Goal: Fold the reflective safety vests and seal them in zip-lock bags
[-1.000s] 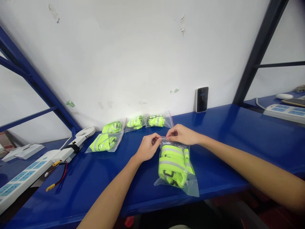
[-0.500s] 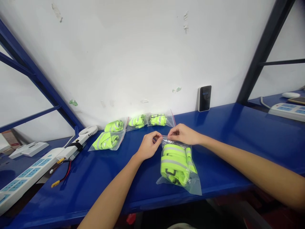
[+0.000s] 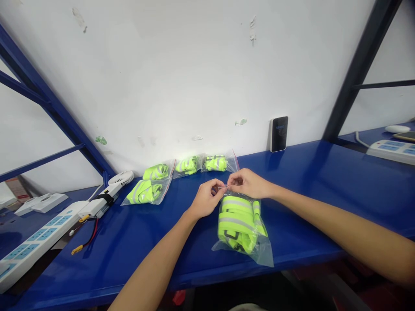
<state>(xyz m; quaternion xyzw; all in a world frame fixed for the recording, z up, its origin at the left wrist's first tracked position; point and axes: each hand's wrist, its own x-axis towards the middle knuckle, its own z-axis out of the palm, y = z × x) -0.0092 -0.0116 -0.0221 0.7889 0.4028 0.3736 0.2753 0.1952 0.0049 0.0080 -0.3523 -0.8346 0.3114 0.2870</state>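
Note:
A clear zip-lock bag [image 3: 265, 252] lies near the front edge of the blue table, its open end facing away from me. Inside it is a folded neon-yellow reflective strap bundle [image 3: 236, 218] with grey stripes and a dark buckle. My left hand [image 3: 209, 196] pinches the bag's far edge between thumb and fingers. Close against it, my right hand [image 3: 248, 183] pinches the same edge just to the right. The fingertips nearly meet and hide part of the seal.
Several similar bagged yellow bundles [image 3: 144, 191] lie toward the wall. At left are a white power strip [image 3: 42, 239], a small fan [image 3: 121, 177] and a cable with yellow connectors [image 3: 94, 231]. A black-fronted device [image 3: 279, 134] leans on the wall on the blue table [image 3: 311, 172].
My left hand has slid slightly right along the bag's edge, closer to my right hand. The right hand stays nearly in place, and the bag has barely shifted.

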